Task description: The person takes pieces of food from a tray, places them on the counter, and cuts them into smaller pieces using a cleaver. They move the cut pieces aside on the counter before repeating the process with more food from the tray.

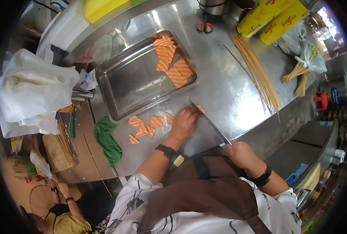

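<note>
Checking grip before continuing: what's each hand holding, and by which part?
Right hand: a knife, by the handle. Left hand: beside the knife; whether it holds anything cannot be told.

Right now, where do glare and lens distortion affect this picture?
In the head view, white glare on the table near the sticks; in the same view, softer shine inside the tray, bowed table edges, and corners fading to black.

Bright light leaves a white glare patch on the steel table (216, 70) and softer reflections in the metal tray (130, 78). Wide-angle distortion bends the edges, black vignetting fills the corners, and the upper-right background (324, 23) looks overexposed.
</note>
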A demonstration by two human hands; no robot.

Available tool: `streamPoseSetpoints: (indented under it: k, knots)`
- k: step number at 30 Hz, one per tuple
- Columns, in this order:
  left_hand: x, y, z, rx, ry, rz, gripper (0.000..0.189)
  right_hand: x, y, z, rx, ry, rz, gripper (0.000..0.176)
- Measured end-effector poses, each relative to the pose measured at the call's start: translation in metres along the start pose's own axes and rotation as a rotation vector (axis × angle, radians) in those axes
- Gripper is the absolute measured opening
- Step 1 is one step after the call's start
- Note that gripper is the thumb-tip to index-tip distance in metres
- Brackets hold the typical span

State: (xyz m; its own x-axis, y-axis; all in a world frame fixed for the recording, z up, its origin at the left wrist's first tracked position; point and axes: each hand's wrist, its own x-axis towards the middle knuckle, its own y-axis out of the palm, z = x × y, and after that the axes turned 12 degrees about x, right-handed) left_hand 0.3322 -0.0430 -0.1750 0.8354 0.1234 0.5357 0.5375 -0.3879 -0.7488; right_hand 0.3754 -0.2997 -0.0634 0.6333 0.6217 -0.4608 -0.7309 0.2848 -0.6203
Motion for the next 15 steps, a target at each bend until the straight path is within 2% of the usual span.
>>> streamPoseSetpoints:
  k: [5, 8, 10, 11, 13, 15]
  knots:
    - [-0.003, -0.007, 0.005, 0.052, 0.033, 0.046, 0.018, 0.007, -0.004, -0.003, 0.02, 0.034, 0.028, 0.033]
    - [-0.008, -0.018, 0.006, 0.114, -0.062, 0.036, 0.02, 0.004, -0.004, -0.022, 0.109, 0.026, 0.053, 0.035]
    - [-0.011, -0.03, 0.003, 0.104, -0.09, 0.049, 0.026, -0.004, -0.011, -0.018, 0.439, -0.042, 0.025, 0.039]
    - [-0.01, -0.03, 0.001, 0.106, -0.092, 0.049, 0.026, -0.006, -0.014, -0.016, 0.439, -0.042, 0.028, 0.039]
    - [-0.002, -0.023, -0.005, -0.045, -0.012, 0.081, 0.032, -0.009, -0.019, -0.013, 0.543, 0.089, 0.043, 0.033]
    - [0.015, -0.016, -0.013, -0.035, 0.036, 0.122, 0.036, -0.008, -0.02, -0.015, 0.554, 0.109, 0.033, 0.032]
